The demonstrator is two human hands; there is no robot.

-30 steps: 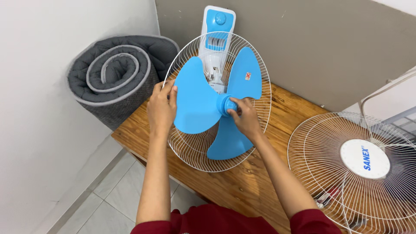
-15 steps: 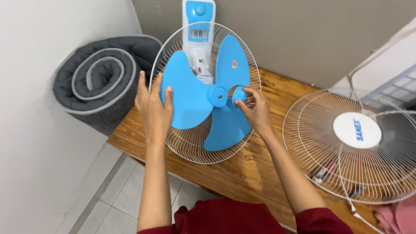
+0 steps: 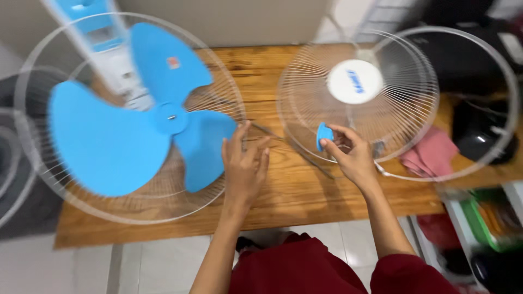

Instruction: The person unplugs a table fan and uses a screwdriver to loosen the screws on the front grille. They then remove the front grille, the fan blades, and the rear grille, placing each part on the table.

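A blue three-bladed fan blade (image 3: 125, 136) sits on its shaft inside the white rear wire guard (image 3: 32, 179) of a fan that stands on a wooden table (image 3: 305, 190). My left hand (image 3: 245, 163) is open, fingers spread, at the right edge of that guard. My right hand (image 3: 351, 155) holds a small blue blade nut (image 3: 323, 134) in its fingertips, in front of the loose front wire guard (image 3: 414, 92) with a white round centre plate. The view is blurred by motion.
The fan's white and blue body (image 3: 98, 38) rises behind the blade. A pink cloth (image 3: 430, 152) and a black object (image 3: 482, 136) lie at the table's right. Coloured items fill a rack (image 3: 485, 228) at lower right. The tiled floor (image 3: 163, 267) is below.
The blue nut has come off the blade hub and my right hand has carried it right, toward the loose guard. My left hand left the guard's left rim. The camera swung right.
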